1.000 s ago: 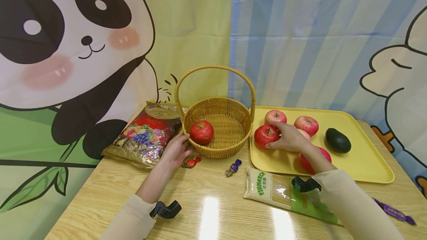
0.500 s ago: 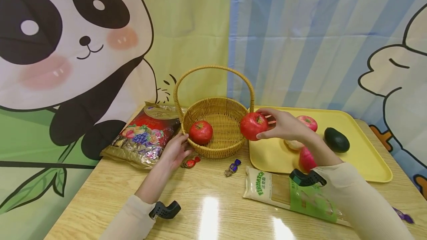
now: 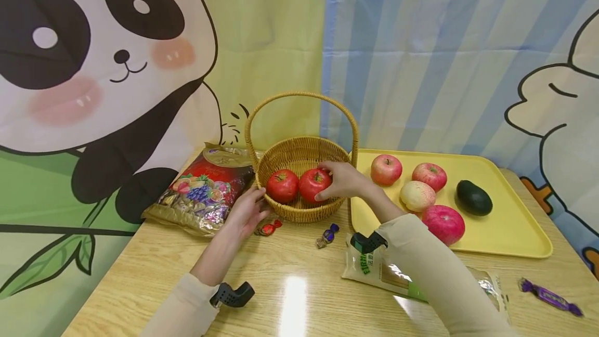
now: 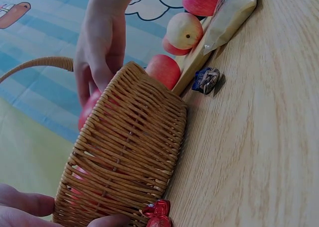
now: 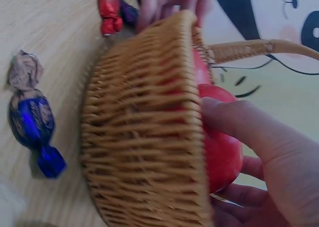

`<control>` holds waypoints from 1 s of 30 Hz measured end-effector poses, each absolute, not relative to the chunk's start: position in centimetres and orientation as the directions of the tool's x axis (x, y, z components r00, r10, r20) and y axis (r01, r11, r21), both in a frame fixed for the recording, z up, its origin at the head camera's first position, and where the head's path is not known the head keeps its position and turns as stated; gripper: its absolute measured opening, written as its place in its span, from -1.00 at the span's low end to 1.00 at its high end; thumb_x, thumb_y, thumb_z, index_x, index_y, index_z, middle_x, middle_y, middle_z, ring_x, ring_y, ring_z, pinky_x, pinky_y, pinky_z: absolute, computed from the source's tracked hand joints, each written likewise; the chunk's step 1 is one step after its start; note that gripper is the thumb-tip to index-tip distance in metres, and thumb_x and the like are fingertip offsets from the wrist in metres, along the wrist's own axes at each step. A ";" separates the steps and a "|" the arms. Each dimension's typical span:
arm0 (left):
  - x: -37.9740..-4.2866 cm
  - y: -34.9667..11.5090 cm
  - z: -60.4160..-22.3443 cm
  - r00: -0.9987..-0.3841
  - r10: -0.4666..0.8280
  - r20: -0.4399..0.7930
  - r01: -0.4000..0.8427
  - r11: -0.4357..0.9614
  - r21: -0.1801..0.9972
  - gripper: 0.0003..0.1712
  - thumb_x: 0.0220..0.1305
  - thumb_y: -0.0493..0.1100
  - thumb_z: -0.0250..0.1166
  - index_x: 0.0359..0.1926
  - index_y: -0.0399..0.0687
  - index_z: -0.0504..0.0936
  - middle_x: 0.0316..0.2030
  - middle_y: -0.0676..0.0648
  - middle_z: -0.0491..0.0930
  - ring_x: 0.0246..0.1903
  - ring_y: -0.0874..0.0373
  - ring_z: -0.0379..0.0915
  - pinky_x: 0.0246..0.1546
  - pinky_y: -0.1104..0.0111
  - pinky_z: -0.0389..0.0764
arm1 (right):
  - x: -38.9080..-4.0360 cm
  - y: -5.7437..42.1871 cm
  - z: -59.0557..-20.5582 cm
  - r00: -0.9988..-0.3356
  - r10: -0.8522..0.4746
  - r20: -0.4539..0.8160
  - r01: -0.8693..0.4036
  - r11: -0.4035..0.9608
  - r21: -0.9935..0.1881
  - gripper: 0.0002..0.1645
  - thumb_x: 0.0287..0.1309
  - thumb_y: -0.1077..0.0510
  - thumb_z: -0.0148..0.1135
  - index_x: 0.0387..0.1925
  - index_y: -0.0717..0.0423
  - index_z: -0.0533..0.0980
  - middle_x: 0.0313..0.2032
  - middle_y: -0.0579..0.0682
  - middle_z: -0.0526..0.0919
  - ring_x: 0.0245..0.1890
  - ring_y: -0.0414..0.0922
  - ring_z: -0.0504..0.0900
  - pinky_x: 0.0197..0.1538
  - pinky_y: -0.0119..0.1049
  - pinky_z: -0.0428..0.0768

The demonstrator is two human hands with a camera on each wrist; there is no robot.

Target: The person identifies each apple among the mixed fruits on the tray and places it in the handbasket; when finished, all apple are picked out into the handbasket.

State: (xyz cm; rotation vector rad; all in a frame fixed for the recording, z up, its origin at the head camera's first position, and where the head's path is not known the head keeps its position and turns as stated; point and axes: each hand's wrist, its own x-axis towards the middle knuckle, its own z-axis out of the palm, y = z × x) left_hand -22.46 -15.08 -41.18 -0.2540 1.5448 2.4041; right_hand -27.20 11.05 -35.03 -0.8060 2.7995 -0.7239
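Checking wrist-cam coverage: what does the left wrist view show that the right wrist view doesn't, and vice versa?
Only the left wrist view shows the apples on the yellow tray and the packet. Only the right wrist view shows the right hand's fingers gripping the red apple up close, and the panda backdrop. Both show the wicker basket, the blue candy and the red candy.

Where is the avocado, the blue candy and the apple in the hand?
avocado (image 3: 474, 197), head view, middle of its dark skin.
blue candy (image 3: 327, 234), head view, middle of its wrapper.
apple (image 3: 312, 184), head view, red front side, gripped by the right hand (image 3: 343, 179).
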 end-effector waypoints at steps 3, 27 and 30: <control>-22.5 -15.0 -41.2 -0.947 0.129 -0.295 -0.322 -0.400 0.858 -0.29 0.51 -0.21 -0.12 0.55 -0.05 -0.19 0.50 -0.28 -0.10 0.48 -0.14 -0.08 0.45 0.02 0.12 | -27.2 10.4 -35.8 -0.847 -0.530 -0.025 -0.459 0.756 -0.467 -0.02 -0.16 -0.10 0.52 0.28 0.20 0.36 0.06 0.16 0.61 0.04 0.06 0.60 0.06 -0.08 0.62; -22.5 -15.0 -41.0 -0.950 0.131 -0.284 -0.313 -0.402 0.860 -0.29 0.51 -0.21 -0.13 0.55 -0.03 -0.21 0.51 -0.27 -0.11 0.49 -0.13 -0.12 0.46 -0.01 0.08 | -26.7 11.5 -34.6 -0.838 -0.538 -0.090 -0.440 0.763 -0.474 -0.13 0.06 -0.05 0.42 0.32 0.22 0.32 0.14 0.26 0.56 0.09 0.14 0.60 0.11 -0.03 0.60; -22.5 -14.9 -41.1 -0.948 0.128 -0.291 -0.318 -0.403 0.858 -0.29 0.51 -0.21 -0.13 0.55 -0.04 -0.20 0.51 -0.27 -0.10 0.49 -0.13 -0.10 0.46 0.01 0.10 | -26.7 13.2 -33.4 -0.817 -0.572 -0.068 -0.463 0.721 -0.515 -0.21 0.12 -0.02 0.37 0.31 0.21 0.34 0.14 0.26 0.56 0.08 0.13 0.62 0.10 -0.05 0.62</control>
